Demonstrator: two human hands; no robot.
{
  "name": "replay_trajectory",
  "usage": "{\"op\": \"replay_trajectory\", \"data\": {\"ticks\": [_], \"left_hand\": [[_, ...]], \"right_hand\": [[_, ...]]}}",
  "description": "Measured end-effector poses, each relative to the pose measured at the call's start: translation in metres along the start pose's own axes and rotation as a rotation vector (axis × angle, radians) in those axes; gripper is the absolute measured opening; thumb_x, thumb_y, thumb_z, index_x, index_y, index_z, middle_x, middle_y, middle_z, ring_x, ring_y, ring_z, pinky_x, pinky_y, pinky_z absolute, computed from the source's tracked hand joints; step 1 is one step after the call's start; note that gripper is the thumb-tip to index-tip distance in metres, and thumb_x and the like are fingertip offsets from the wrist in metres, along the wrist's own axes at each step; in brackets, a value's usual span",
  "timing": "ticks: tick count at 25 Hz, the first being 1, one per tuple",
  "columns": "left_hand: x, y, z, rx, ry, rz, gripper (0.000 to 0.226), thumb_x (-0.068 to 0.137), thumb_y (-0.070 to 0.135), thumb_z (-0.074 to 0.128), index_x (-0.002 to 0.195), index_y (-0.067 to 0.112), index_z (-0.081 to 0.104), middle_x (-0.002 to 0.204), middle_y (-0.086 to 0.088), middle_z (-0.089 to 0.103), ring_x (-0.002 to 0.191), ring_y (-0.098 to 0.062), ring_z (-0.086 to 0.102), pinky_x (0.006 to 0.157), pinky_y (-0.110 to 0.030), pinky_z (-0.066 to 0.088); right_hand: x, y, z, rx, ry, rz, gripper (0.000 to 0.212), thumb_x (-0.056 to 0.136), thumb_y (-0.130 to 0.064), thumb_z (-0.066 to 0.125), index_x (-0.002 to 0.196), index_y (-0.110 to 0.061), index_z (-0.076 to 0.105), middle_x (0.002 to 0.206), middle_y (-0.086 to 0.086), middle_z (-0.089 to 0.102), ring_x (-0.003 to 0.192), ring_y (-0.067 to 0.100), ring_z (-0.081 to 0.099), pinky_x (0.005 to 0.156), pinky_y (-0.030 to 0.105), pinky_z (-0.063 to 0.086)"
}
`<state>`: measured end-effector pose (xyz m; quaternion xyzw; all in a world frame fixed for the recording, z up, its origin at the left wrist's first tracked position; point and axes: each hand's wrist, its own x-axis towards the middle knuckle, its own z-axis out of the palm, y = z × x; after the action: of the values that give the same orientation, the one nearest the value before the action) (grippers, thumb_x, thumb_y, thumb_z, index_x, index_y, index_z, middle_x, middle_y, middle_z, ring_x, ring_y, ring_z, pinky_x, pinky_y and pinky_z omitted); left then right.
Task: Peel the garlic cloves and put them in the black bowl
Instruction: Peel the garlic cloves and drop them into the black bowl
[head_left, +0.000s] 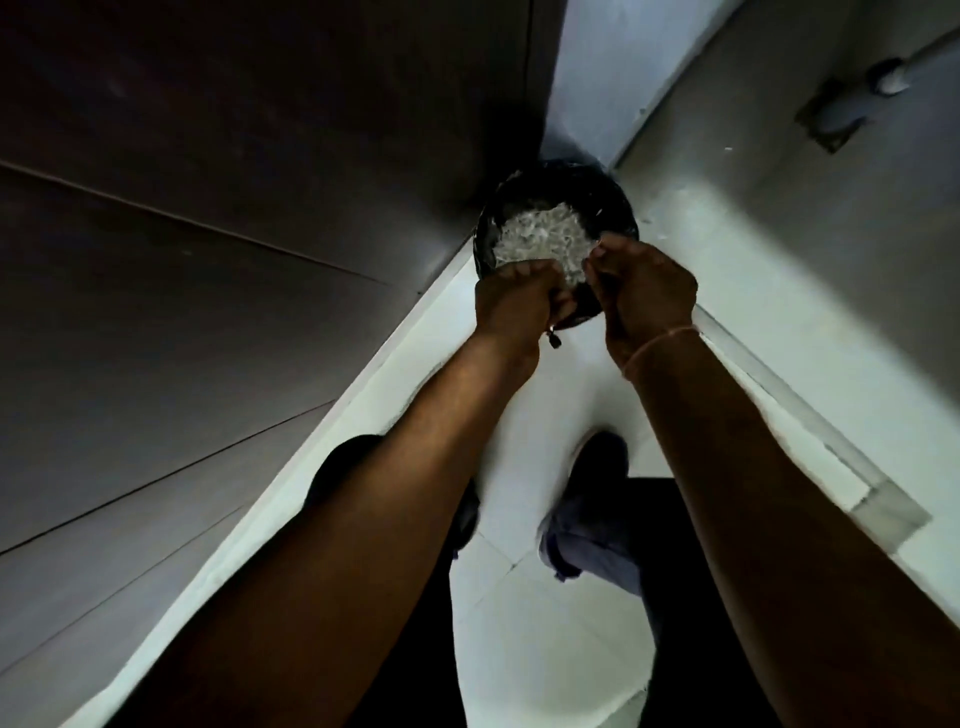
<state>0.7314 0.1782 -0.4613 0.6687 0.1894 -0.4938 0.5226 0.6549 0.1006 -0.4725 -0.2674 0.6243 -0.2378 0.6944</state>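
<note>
A round black container (613, 197) lined with a black bag stands on the floor in a corner. It holds a heap of pale garlic skins (540, 236). Both of my hands hover over its near rim, close together. My left hand (511, 304) is curled into a loose fist with the knuckles up, and I cannot see anything inside it. My right hand (647, 291) has its fingers curled and its fingertips pinched together over the heap, seemingly on a scrap of pale skin. No whole cloves are visible.
Dark cabinet panels (208, 260) rise on the left and a grey wall (779, 156) on the right. The floor is of white tiles (545, 395). My feet and dark trouser legs (597, 499) stand below my arms. A few skin flakes lie beside the container.
</note>
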Motion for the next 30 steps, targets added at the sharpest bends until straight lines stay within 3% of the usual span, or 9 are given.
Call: {"op": "replay_trajectory", "data": {"ticks": [4,7,12,15,18,20,23,27,30], "left_hand": [[0.051,0.006,0.015,-0.004,0.072,0.069,0.010,0.099,-0.008,0.057,0.099,-0.001,0.063,0.076,-0.012,0.061,0.055,-0.015,0.057,0.049,-0.022,0.055],[0.072,0.010,0.011,-0.003,0.081,0.102,0.017,0.098,-0.012,0.053,0.094,-0.002,0.065,0.072,-0.011,0.063,0.050,-0.012,0.060,0.052,-0.023,0.058],[0.078,0.009,0.009,0.141,0.106,0.185,0.025,0.091,-0.016,0.061,0.079,0.004,0.072,0.078,-0.014,0.073,0.068,-0.024,0.073,0.072,-0.041,0.067],[0.075,0.004,0.009,0.175,0.153,0.199,0.020,0.081,-0.012,0.078,0.074,0.006,0.072,0.081,-0.018,0.076,0.077,-0.033,0.078,0.072,-0.046,0.067],[0.076,-0.001,0.006,0.141,0.158,0.190,0.011,0.082,0.000,0.085,0.082,-0.001,0.074,0.083,-0.020,0.077,0.077,-0.036,0.078,0.071,-0.045,0.067],[0.076,-0.001,0.005,0.095,0.100,0.162,0.005,0.092,0.001,0.075,0.089,-0.003,0.075,0.087,-0.021,0.077,0.075,-0.034,0.077,0.072,-0.043,0.067],[0.066,0.004,0.005,-0.012,-0.011,0.133,0.014,0.099,-0.007,0.059,0.094,-0.002,0.072,0.088,-0.020,0.074,0.077,-0.028,0.074,0.078,-0.039,0.066],[0.059,0.008,0.002,-0.112,-0.137,0.128,0.015,0.096,-0.013,0.061,0.100,-0.004,0.071,0.089,-0.017,0.077,0.080,-0.025,0.077,0.083,-0.038,0.065],[0.059,0.005,0.003,-0.064,-0.106,0.153,0.013,0.092,-0.015,0.065,0.098,-0.006,0.073,0.087,-0.018,0.076,0.077,-0.027,0.077,0.074,-0.035,0.066]], "right_hand": [[0.055,0.018,0.008,-0.487,-0.031,-0.286,0.033,0.084,0.010,0.068,0.080,-0.021,0.079,0.081,-0.001,0.077,0.082,0.019,0.073,0.087,0.039,0.063],[0.072,0.028,0.000,-0.690,-0.080,-0.426,0.035,0.079,0.003,0.074,0.077,-0.032,0.079,0.084,-0.006,0.079,0.083,0.016,0.076,0.088,0.043,0.062],[0.063,0.025,0.012,-0.749,-0.074,-0.538,0.022,0.082,-0.001,0.075,0.086,-0.022,0.080,0.079,-0.012,0.075,0.076,0.001,0.072,0.083,0.028,0.062],[0.057,0.025,0.008,-0.761,-0.123,-0.567,0.012,0.082,-0.003,0.081,0.085,-0.013,0.076,0.074,-0.012,0.071,0.068,-0.004,0.067,0.072,0.014,0.055],[0.049,0.021,0.006,-0.828,-0.140,-0.756,0.009,0.090,-0.008,0.074,0.094,-0.014,0.079,0.086,-0.007,0.076,0.080,-0.001,0.069,0.085,0.020,0.057],[0.045,0.025,0.007,-0.956,-0.212,-0.935,0.026,0.092,-0.002,0.062,0.109,-0.010,0.079,0.106,-0.001,0.075,0.099,0.007,0.067,0.100,0.018,0.050],[0.046,0.030,-0.001,-1.071,-0.334,-0.911,0.038,0.087,0.007,0.057,0.117,-0.007,0.076,0.115,0.009,0.075,0.107,0.021,0.069,0.105,0.034,0.053],[0.039,0.017,-0.002,-1.058,-0.240,-1.056,0.031,0.088,0.001,0.058,0.112,-0.004,0.076,0.112,0.011,0.075,0.103,0.019,0.068,0.100,0.009,0.041],[0.042,0.011,0.005,-1.019,-0.220,-1.031,0.029,0.085,0.002,0.057,0.103,-0.005,0.079,0.103,0.013,0.077,0.095,0.023,0.071,0.093,0.010,0.043]]}}
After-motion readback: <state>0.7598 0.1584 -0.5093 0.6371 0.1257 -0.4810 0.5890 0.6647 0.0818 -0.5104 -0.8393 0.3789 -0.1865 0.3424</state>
